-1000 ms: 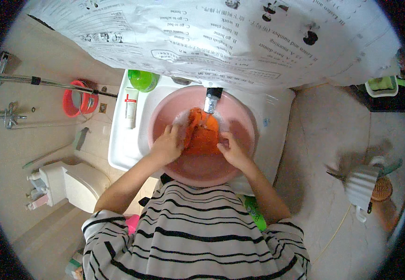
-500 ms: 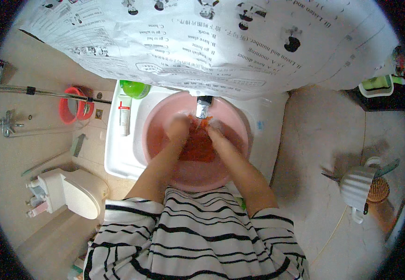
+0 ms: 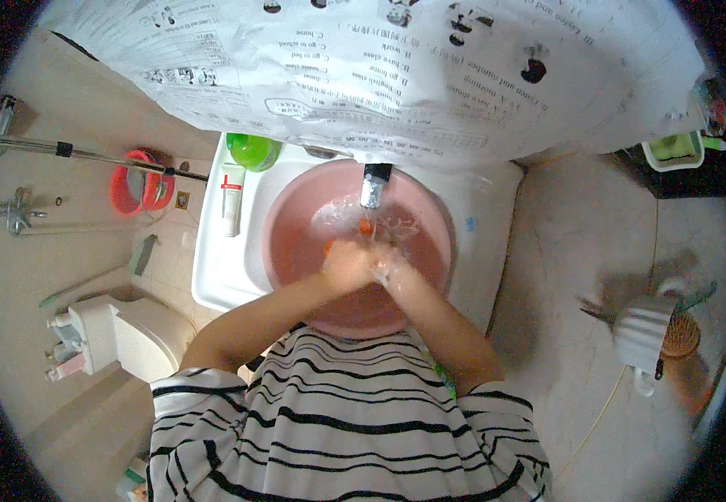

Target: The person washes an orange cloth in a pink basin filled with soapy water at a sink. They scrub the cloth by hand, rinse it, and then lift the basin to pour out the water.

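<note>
Water runs from a tap (image 3: 370, 191) into a round pink basin (image 3: 278, 276) in front of me. Over the basin, my left hand (image 3: 349, 264) and my right hand (image 3: 388, 259) are close together, just nearer to me than the stream. My left fingers are closed, and an orange-red cloth (image 3: 365, 226) shows in small bits beyond and beside them. Most of the cloth is hidden by the hands. My right hand is wet and a little blurred, pressed against the left with its fingers curled in at the bunched cloth.
The basin stands in a white sink (image 3: 221, 289). A white tube (image 3: 231, 201) and a green bottle (image 3: 253, 151) lie at its left. Printed paper (image 3: 363, 92) hangs across the far side. A toilet (image 3: 150, 335) stands left, and a white striped holder (image 3: 639, 330) hangs right.
Both hands have come nearer to me and together. The cloth, spread red in the water before, is now bunched at the hands.
</note>
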`<state>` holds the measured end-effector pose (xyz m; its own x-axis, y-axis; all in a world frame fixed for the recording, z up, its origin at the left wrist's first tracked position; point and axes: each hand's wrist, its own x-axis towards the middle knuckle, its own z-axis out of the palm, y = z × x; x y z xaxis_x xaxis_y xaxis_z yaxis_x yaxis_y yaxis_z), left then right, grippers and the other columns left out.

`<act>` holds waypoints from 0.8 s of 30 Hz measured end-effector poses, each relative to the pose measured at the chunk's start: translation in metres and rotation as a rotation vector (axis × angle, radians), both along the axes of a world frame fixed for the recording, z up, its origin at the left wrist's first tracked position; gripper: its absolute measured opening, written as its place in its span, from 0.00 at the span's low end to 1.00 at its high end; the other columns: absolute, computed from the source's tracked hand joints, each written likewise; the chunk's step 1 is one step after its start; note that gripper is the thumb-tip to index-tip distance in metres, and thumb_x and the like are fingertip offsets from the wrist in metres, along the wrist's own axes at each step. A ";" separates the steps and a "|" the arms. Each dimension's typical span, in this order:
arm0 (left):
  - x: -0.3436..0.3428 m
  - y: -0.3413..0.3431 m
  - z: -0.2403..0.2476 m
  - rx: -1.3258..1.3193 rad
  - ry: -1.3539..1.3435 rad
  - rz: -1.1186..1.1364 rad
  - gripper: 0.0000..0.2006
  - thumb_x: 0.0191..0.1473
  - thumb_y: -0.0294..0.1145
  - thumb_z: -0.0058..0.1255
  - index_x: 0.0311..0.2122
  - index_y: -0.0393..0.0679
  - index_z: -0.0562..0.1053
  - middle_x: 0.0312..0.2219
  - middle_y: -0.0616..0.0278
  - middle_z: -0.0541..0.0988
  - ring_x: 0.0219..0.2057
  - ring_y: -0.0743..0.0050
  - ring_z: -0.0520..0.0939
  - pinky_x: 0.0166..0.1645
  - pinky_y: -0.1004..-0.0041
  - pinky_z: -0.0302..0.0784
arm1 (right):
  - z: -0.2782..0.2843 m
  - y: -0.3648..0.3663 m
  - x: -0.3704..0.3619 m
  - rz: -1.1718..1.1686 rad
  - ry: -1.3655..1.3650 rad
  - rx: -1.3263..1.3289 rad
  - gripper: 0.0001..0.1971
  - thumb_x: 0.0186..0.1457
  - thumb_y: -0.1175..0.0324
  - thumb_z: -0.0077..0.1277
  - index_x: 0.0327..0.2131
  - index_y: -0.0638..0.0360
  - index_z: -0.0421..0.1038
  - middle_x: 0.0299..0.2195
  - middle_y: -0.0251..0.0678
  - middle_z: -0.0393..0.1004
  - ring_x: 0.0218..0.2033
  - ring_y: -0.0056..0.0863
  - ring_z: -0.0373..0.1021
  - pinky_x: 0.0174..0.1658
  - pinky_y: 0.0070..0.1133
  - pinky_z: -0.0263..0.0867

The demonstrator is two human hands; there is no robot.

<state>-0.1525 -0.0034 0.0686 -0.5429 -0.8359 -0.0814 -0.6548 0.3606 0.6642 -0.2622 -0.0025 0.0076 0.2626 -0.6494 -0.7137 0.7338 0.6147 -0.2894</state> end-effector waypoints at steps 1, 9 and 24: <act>0.008 -0.007 -0.004 -0.028 -0.074 -0.020 0.13 0.49 0.44 0.45 0.30 0.45 0.73 0.20 0.50 0.75 0.24 0.49 0.78 0.32 0.58 0.73 | 0.005 0.006 0.012 -0.023 0.045 -0.047 0.15 0.57 0.60 0.35 0.44 0.56 0.62 0.43 0.35 0.65 0.42 0.34 0.63 0.50 0.35 0.58; -0.010 0.018 0.046 -0.134 0.196 0.208 0.12 0.50 0.38 0.42 0.28 0.41 0.72 0.27 0.50 0.76 0.26 0.49 0.77 0.31 0.58 0.72 | 0.013 0.019 -0.001 -0.020 -0.304 -0.290 0.13 0.58 0.59 0.34 0.41 0.54 0.63 0.38 0.34 0.67 0.42 0.27 0.64 0.47 0.28 0.62; 0.026 -0.036 -0.158 0.620 0.162 0.251 0.20 0.57 0.45 0.35 0.41 0.39 0.71 0.34 0.50 0.75 0.38 0.61 0.74 0.45 0.66 0.67 | -0.025 0.009 -0.062 0.136 0.208 0.124 0.19 0.53 0.71 0.37 0.49 0.63 0.59 0.46 0.43 0.66 0.48 0.37 0.65 0.50 0.32 0.62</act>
